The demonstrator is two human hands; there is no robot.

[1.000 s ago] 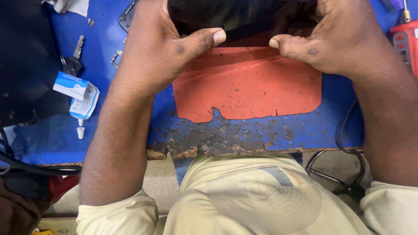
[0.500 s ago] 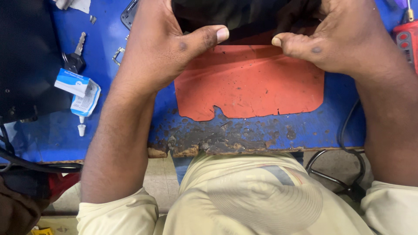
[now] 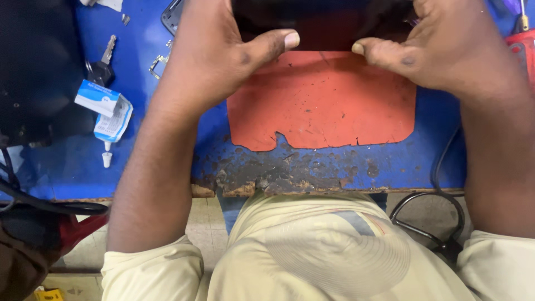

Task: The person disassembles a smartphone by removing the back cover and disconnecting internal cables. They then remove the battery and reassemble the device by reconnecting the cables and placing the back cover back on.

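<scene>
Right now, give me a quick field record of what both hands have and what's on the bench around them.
Left hand: grips the left end of a dark flat device, thumb on its near edge
Right hand: grips the right end, thumb on its near edge
Under device: orange mat, speckled with dirt
Bench: blue top, near edge worn
Left of mat: key, small glue tube
Far right: red tool, partly out of frame
</scene>
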